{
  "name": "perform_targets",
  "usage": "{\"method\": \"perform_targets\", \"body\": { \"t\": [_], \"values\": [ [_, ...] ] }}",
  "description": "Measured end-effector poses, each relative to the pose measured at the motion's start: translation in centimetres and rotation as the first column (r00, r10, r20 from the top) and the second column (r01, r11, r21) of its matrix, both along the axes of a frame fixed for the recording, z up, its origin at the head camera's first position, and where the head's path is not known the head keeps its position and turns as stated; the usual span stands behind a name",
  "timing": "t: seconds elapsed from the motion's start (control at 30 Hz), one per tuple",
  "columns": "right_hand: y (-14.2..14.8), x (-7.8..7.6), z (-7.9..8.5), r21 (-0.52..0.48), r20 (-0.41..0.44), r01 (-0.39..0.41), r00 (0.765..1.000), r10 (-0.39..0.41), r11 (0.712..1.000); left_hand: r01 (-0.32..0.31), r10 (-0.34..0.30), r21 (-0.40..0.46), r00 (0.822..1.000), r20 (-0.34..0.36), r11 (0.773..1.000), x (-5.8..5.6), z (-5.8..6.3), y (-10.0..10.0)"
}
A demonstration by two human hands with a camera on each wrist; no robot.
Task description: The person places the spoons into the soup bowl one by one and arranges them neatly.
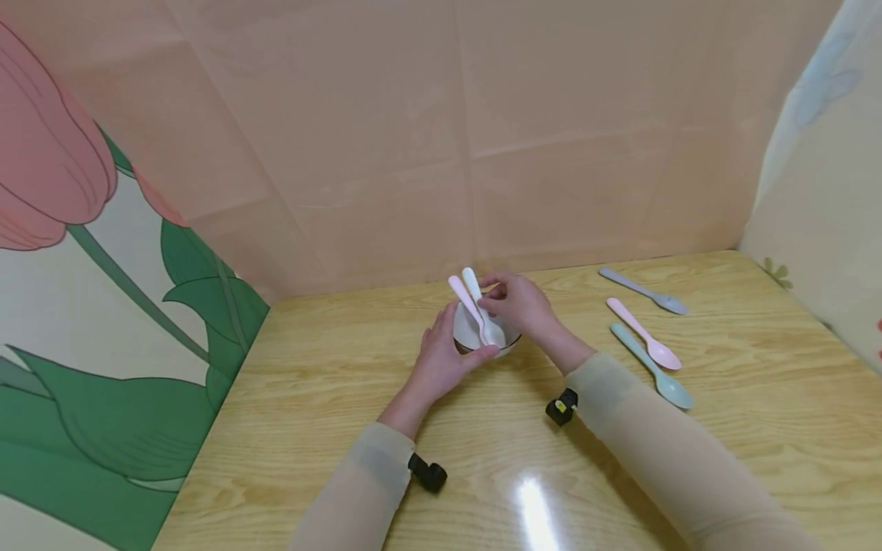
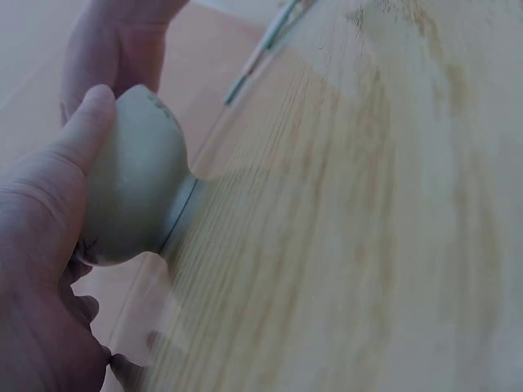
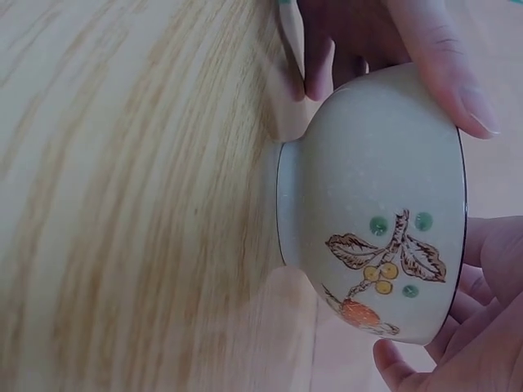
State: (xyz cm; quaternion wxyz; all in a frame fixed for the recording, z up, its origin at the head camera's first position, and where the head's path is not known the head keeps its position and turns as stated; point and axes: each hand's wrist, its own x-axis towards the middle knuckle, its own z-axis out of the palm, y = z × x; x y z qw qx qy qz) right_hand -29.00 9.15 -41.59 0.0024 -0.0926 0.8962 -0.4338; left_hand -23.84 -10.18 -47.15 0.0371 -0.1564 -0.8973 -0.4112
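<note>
A small cream bowl (image 3: 384, 155) with painted leaves and berries stands upright on the table. My left hand (image 1: 444, 353) grips its left side, the thumb over the near rim and the fingers round the far side. A pink spoon (image 1: 465, 301) and a white spoon (image 1: 472, 285) lean in the bowl, handles pointing up and away. Over the bowl's right rim, my right hand (image 1: 518, 303) pinches the white spoon by its handle. In the right wrist view, the fingers of that hand show beside the rim, the spoon hidden.
Right of the bowl lie a grey utensil (image 1: 641, 289), a second pink spoon (image 1: 642, 330) and a pale green spoon (image 1: 651, 364) on the wooden table (image 1: 289, 428). A peach cloth (image 1: 386, 153) hangs behind the table, with a flower-printed cloth (image 1: 138, 306) along the left.
</note>
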Motion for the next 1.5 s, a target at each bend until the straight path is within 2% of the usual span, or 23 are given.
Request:
{"method": "perform_targets", "body": {
  "t": [0.37,0.63,0.83,0.97,1.13,1.23,1.4,1.5],
  "values": [
    [-0.2,0.3,0.3,0.076,-0.032,-0.002,0.999,0.004,0.997,0.015,-0.014,0.018,1.000,-0.006,1.000,0.1,0.0,0.0],
    [-0.2,0.1,0.1,0.079,-0.052,-0.002,0.999,0.006,0.997,0.004,-0.003,0.008,1.000,-0.019,1.000,0.1,0.0,0.1],
    [0.0,0.1,0.0,0.065,-0.063,-0.013,0.998,0.017,0.998,-0.037,0.037,0.005,0.999,0.033,0.999,0.7,0.7,0.2],
    [0.2,0.3,-0.2,0.045,-0.074,-0.013,0.997,0.016,0.999,-0.040,0.040,0.015,0.998,0.052,0.999,0.7,0.6,0.3],
    [0.6,0.5,-0.4,0.018,-0.095,0.013,0.995,-0.011,1.000,-0.009,0.005,0.108,0.999,0.034,0.994,0.3,0.2,0.1],
    [0.9,0.7,-0.4,0.009,-0.104,0.022,0.994,-0.021,1.000,0.007,-0.015,0.162,0.999,0.051,0.987,0.3,0.1,0.0],
    [1.6,1.0,-0.3,0.010,-0.116,0.025,0.993,-0.024,1.000,-0.024,0.011,0.112,0.993,0.114,0.993,0.5,0.1,-0.2],
    [1.9,1.3,-0.1,0.013,-0.125,0.022,0.992,-0.020,1.000,-0.022,0.010,0.107,0.993,0.119,0.994,0.4,0.0,-0.3]
  ]
}}
